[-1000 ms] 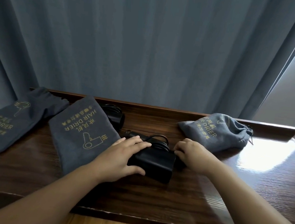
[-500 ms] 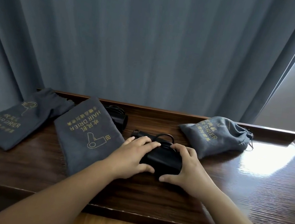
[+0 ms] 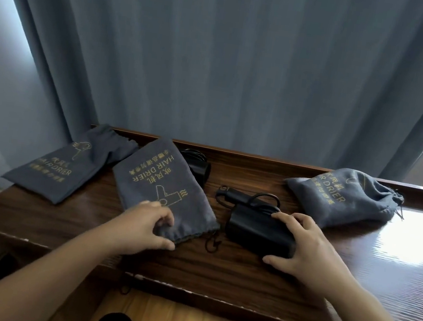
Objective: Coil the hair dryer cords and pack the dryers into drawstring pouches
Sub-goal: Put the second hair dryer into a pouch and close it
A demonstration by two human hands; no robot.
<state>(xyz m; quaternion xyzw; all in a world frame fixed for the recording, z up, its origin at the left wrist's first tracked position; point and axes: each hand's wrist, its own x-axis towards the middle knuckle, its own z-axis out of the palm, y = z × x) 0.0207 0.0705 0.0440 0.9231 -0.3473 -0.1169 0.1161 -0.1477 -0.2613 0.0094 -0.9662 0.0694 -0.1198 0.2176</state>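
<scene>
As right hand [image 3: 310, 245] grips, dryer [image 3: 257, 232] lies crosswise — leftward.

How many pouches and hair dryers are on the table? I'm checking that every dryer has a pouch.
Grey drawstring pouches: 3 (flat far-left pouch, middle pouch, filled right pouch)
Black hair dryers in view: 2 (front dryer, rear dryer)
Total: 5

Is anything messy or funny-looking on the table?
A little. The cord of the black hair dryer under the right hand lies in a loose loop beside its plug, not coiled. Another dryer sits half hidden behind the flat pouch the left hand pinches.
</scene>
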